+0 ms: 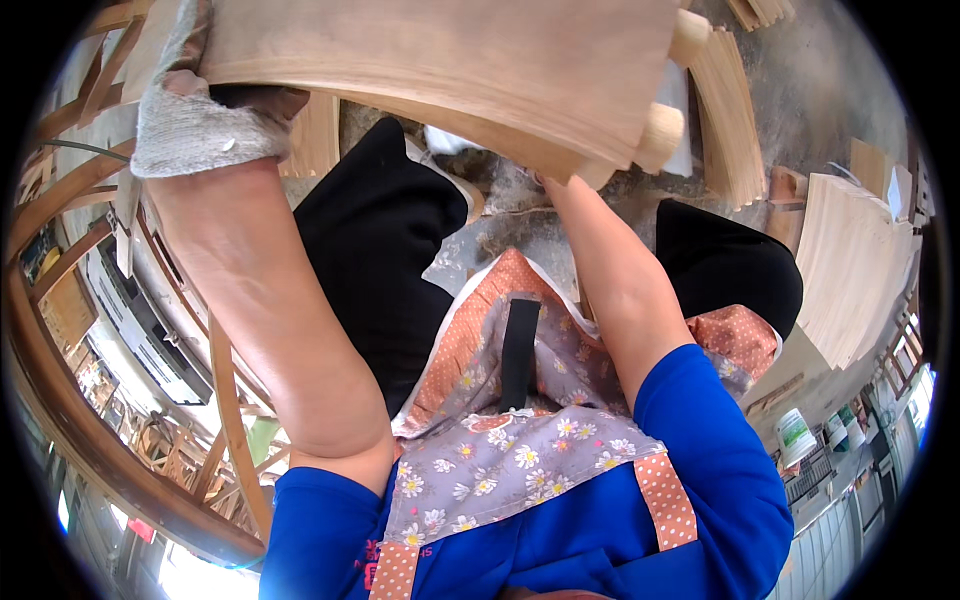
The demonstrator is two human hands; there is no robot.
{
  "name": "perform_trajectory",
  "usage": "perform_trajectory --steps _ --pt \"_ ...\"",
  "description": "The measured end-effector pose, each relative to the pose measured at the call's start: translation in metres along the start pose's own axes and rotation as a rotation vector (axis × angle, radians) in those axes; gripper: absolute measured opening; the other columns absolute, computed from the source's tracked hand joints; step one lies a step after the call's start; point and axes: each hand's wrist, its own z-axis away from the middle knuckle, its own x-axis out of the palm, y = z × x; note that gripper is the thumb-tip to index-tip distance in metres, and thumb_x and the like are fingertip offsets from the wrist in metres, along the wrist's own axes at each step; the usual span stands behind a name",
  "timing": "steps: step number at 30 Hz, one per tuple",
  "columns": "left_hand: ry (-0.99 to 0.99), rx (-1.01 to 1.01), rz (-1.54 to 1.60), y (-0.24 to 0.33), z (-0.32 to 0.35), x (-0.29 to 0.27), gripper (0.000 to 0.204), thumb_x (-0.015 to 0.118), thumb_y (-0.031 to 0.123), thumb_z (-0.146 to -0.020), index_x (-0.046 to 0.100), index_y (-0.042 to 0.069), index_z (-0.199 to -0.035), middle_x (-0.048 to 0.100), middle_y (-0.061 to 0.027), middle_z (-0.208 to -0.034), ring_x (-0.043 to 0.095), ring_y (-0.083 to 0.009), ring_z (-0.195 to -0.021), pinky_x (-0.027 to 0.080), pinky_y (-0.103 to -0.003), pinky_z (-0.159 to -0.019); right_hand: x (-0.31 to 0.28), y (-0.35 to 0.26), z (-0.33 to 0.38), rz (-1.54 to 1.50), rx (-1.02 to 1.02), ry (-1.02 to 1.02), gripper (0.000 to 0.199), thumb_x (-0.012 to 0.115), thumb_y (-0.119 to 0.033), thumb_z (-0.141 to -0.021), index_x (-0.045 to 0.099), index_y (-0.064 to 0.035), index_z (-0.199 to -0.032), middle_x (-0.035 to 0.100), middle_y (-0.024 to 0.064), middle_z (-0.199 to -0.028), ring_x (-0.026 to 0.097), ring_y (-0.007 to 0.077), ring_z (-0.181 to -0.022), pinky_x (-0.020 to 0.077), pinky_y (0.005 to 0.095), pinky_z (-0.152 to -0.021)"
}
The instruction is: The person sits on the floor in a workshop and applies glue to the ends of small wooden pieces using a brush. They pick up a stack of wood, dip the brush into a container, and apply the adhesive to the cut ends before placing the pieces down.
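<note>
**Pale wooden panel [440,60] steadied from its left end and from below**

The step in hand is judged to be one of supporting or positioning: the panel is apparently being steadied, and no tool can be made out at either hand. For the next move, even support at both sides seems to be called for, so that the panel is not tipped and its ends are not knocked.

The panel is seen at the top of the view, beyond the lap, and is cut off by the upper edge. Its long axis is laid roughly left to right, sloped a little downward at the right. The broad face is turned up toward the camera, and two rounded peg ends [658,138] are pointed right.

The left hand [186,85], covered by a grey knit glove [205,140], is set at the left end; whether its fingers are curled or spread cannot be told. The right hand [546,183] is mostly hidden beneath the near edge, so its grip cannot be told. Past the peg ends, curved wooden pieces [725,120] are stacked.
</note>
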Motion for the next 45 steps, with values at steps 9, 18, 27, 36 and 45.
perform_trajectory --steps 9,18,27,36,45 --pt "-0.069 0.085 0.226 0.017 0.013 0.02 0.043 0.065 0.017 -0.079 0.05 0.011 -0.119 0.057 -0.0102 -0.115 0.055 -0.0282 -0.105 0.049 -0.05 -0.084 0.028 -0.047 0.062 0.316 -0.055 0.026 0.074 0.064 -0.053 -0.075 0.043 -0.0024 -0.126 0.056 0.019 -0.103 0.057 0.0304 -0.094 0.0494 0.0457 -0.075" --pt "-0.591 0.274 0.481 -0.001 -0.016 0.05 0.019 0.06 0.005 -0.075 0.063 -0.003 -0.092 0.065 -0.0152 -0.091 0.062 -0.0253 -0.091 0.051 -0.035 -0.085 0.148 -0.186 0.328 0.542 -0.579 -0.983 0.083 0.043 -0.068 -0.08 0.037 -0.003 -0.131 0.054 0.0168 -0.117 0.054 0.0277 -0.106 0.0454 0.0386 -0.089" --pt "-0.862 0.076 0.637 -0.001 0.009 0.083 0.035 0.067 0.005 -0.069 0.059 -0.003 -0.101 0.064 -0.0126 -0.093 0.061 -0.0234 -0.085 0.051 -0.036 -0.078 0.181 -0.132 0.386 1.346 -1.517 -0.178 0.046 0.062 -0.037 -0.082 0.054 0.0015 -0.105 0.059 0.0091 -0.087 0.052 0.0154 -0.08 0.0429 0.0293 -0.076" --pt "-0.715 0.232 0.517 0.009 0.017 0.074 0.047 0.074 0.009 -0.069 0.055 -0.002 -0.11 0.063 -0.0119 -0.1 0.062 -0.022 -0.086 0.052 -0.034 -0.076 0.188 -0.145 0.381 1.365 -1.336 -0.28 0.056 0.066 -0.027 -0.081 0.044 -0.001 -0.125 0.058 0.0098 -0.11 0.053 0.0158 -0.098 0.0397 0.0272 -0.088" --pt "-0.624 0.143 -0.456 -0.042 -0.05 0.065 0.053 0.083 0.012 -0.058 0.059 0.001 -0.105 0.065 -0.0079 -0.098 0.061 -0.0177 -0.084 0.049 -0.029 -0.077 0.194 -0.199 0.25 1.492 -1.136 -0.474 0.053 0.069 -0.005 -0.073 0.048 0.0013 -0.121 0.059 0.0065 -0.109 0.053 0.0137 -0.097 0.0421 0.0274 -0.086"
